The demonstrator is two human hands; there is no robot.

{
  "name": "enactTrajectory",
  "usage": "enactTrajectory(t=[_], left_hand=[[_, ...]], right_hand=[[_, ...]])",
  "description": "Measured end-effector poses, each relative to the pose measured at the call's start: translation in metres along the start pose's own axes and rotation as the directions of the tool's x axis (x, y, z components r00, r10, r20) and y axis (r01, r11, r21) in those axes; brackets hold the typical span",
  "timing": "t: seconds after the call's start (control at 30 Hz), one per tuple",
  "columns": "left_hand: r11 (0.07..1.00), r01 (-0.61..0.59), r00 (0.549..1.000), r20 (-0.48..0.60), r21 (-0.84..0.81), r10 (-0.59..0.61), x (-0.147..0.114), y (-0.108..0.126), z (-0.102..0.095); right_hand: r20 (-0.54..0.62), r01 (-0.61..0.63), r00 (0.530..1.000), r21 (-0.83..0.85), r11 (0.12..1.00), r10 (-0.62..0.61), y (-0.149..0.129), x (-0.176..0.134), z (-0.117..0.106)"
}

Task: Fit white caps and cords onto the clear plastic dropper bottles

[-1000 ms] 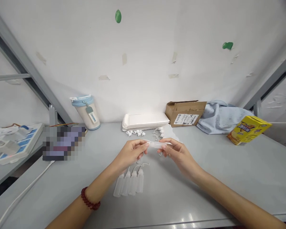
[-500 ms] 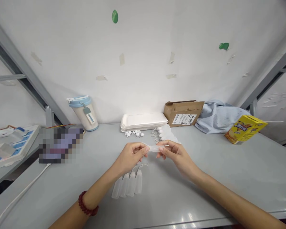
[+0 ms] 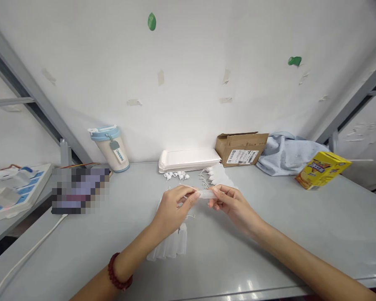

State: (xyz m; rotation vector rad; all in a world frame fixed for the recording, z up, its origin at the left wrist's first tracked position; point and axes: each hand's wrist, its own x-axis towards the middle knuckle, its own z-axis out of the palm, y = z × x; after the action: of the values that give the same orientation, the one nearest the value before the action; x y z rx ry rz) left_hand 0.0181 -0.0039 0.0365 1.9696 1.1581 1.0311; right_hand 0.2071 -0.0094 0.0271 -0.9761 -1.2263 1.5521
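Observation:
My two hands meet over the middle of the table around one small translucent plastic bottle (image 3: 207,194), which lies sideways between them. The fingers of my left hand (image 3: 174,205) pinch its neck end, hiding the tip. Its body is gripped between the thumb and fingers of my right hand (image 3: 231,203). Below my left wrist is a row of several similar bottles (image 3: 182,242), partly covered by that arm. Small white caps (image 3: 176,175) are scattered beyond the hands. To their right lie more white bottles (image 3: 217,174) with thin cords.
Along the wall stand a blue-lidded cup (image 3: 111,148), a stack of flat white packaging (image 3: 191,159), a cardboard box (image 3: 242,148) and a grey-blue cloth (image 3: 285,154). A yellow drink carton (image 3: 321,169) is at right. On the left are a blurred phone (image 3: 81,190) and a power strip (image 3: 28,192).
My left hand has turned over the bottle's neck end, its wrist shifting slightly right and covering more of the bottle row. My right fingers have shifted a little on the bottle, which stays between both hands.

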Motion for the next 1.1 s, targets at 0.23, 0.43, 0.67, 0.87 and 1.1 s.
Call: enactTrajectory(t=[0.23,0.43,0.67,0.87,1.1], left_hand=[[0.995,0.038,0.995,0.092,0.088,-0.046,-0.001,0.004,0.0],[0.97,-0.168,0.981,0.129,0.176,0.146,-0.003,-0.002,0.0],[0.991,-0.103,0.991,0.1,0.09,0.094,-0.003,0.003,0.001],[0.994,0.113,0.98,0.165,0.01,-0.113,-0.002,0.008,0.0],[0.955,-0.252,0.968,0.05,0.155,0.248,-0.004,0.001,0.0]], right_hand=[[0.013,0.021,1.0,-0.027,0.999,-0.02,-0.002,-0.001,0.001],[-0.014,-0.013,1.0,-0.055,0.998,0.012,-0.002,0.0,0.002],[-0.02,0.004,1.0,-0.083,0.997,-0.005,-0.002,0.0,0.005],[0.027,0.02,1.0,-0.122,0.992,-0.016,-0.005,-0.002,0.005],[0.087,0.005,0.996,-0.114,0.993,0.005,-0.006,-0.004,0.002]])
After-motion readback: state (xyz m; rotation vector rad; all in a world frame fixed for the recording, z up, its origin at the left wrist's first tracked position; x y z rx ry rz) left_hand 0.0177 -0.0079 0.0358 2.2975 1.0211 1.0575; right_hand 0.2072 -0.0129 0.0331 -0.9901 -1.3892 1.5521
